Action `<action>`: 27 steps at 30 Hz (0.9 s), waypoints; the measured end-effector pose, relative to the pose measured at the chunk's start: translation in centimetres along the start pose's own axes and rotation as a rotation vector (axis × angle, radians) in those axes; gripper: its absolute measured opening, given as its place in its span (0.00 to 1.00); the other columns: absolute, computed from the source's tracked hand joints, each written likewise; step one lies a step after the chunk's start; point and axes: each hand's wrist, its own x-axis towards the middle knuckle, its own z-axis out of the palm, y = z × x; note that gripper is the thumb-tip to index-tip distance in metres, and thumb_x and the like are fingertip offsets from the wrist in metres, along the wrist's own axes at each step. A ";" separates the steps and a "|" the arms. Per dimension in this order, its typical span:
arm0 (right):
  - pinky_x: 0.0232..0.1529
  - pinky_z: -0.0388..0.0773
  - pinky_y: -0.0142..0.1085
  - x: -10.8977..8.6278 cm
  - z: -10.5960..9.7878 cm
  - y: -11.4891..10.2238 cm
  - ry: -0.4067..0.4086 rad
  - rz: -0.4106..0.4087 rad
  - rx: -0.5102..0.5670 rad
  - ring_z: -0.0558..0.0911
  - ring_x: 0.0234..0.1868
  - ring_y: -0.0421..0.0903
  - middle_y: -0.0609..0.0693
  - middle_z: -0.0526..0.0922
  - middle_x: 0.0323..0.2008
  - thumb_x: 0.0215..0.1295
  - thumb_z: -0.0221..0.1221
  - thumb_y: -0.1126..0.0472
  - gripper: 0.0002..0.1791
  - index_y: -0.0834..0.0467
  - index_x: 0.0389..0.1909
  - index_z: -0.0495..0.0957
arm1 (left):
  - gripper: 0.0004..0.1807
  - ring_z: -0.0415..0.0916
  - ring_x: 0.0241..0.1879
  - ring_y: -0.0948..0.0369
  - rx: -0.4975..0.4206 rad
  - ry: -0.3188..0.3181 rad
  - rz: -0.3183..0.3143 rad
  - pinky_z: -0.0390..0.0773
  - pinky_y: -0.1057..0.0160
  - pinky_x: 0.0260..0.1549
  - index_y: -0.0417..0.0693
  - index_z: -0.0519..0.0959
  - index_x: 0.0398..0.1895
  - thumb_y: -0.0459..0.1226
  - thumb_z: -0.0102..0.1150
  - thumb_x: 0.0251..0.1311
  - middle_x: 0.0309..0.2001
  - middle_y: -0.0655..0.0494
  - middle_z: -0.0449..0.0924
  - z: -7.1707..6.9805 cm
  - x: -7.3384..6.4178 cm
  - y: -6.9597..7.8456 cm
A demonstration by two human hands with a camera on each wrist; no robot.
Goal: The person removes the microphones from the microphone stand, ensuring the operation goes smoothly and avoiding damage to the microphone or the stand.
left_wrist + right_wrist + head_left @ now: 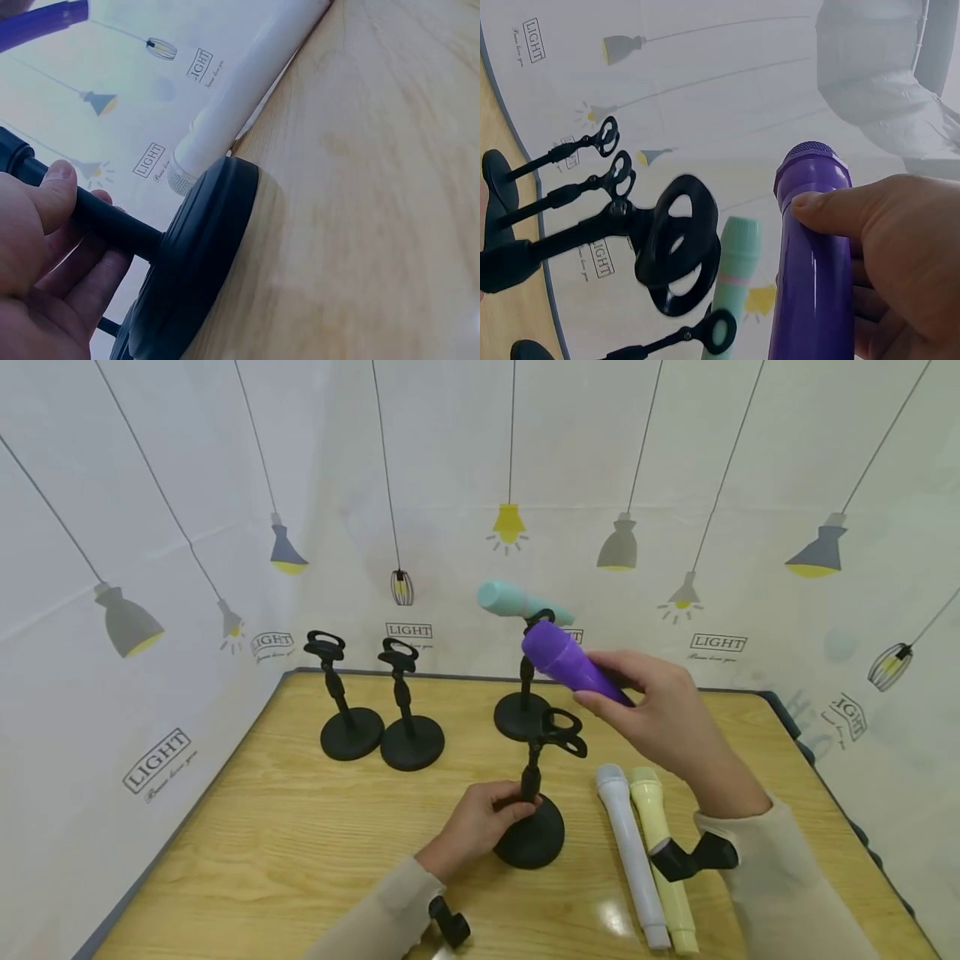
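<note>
My right hand (663,714) grips a purple microphone (567,660) and holds it in the air, head pointing up and left. Just below it stands a black microphone stand (531,781) with a ring-shaped clip (679,244) on top. My left hand (483,818) pinches this stand's pole (120,229) between thumb and fingers, low down near the round base (202,255). In the right wrist view the purple microphone is beside the clip, apart from it. Behind, a mint green microphone (510,600) rests in the clip of another black stand (517,714).
Two black stands (351,731) (412,742) with bare clips stand at the back left. A white microphone (633,860) and a yellow microphone (667,868) lie side by side on the wooden table (300,860), right of the held stand. Printed wall sheets (450,443) border the table.
</note>
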 end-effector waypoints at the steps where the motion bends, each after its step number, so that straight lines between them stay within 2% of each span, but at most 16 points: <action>1: 0.54 0.88 0.57 -0.3 -0.2 0.2 0.001 0.015 0.002 0.91 0.55 0.61 0.61 0.90 0.56 0.67 0.75 0.65 0.23 0.62 0.62 0.85 | 0.11 0.87 0.60 0.58 -0.001 0.000 -0.001 0.86 0.62 0.61 0.48 0.91 0.55 0.37 0.66 0.75 0.55 0.58 0.92 0.0 0.0 0.0; 7: 0.55 0.87 0.59 -1.9 -0.9 1.9 -0.031 0.124 -0.017 0.89 0.57 0.65 0.65 0.88 0.58 0.71 0.72 0.62 0.23 0.64 0.64 0.83 | 0.11 0.87 0.61 0.56 -0.020 -0.006 0.021 0.85 0.65 0.59 0.46 0.90 0.55 0.36 0.66 0.75 0.55 0.55 0.92 -0.1 0.0 -0.1; 14: 0.54 0.88 0.62 -4.0 -0.8 3.9 -0.095 0.267 -0.080 0.89 0.57 0.68 0.68 0.88 0.58 0.74 0.70 0.57 0.26 0.64 0.67 0.81 | 0.12 0.87 0.62 0.57 -0.031 -0.031 0.009 0.85 0.65 0.60 0.47 0.90 0.56 0.36 0.66 0.74 0.56 0.56 0.92 -0.3 0.1 0.1; 19: 0.51 0.89 0.61 -5.3 -0.8 5.3 -0.108 0.313 -0.099 0.90 0.54 0.66 0.68 0.88 0.57 0.75 0.69 0.56 0.25 0.65 0.67 0.81 | 0.11 0.87 0.61 0.57 -0.018 -0.033 0.024 0.86 0.65 0.59 0.46 0.91 0.55 0.35 0.66 0.74 0.55 0.55 0.92 -0.3 0.2 0.1; 27: 0.46 0.90 0.56 -8.3 -0.5 7.5 -0.134 0.493 -0.165 0.90 0.50 0.65 0.71 0.88 0.55 0.77 0.67 0.51 0.29 0.68 0.67 0.79 | 0.12 0.87 0.61 0.55 -0.027 -0.025 0.028 0.86 0.64 0.60 0.45 0.90 0.56 0.36 0.67 0.74 0.55 0.52 0.92 -0.2 0.2 -0.4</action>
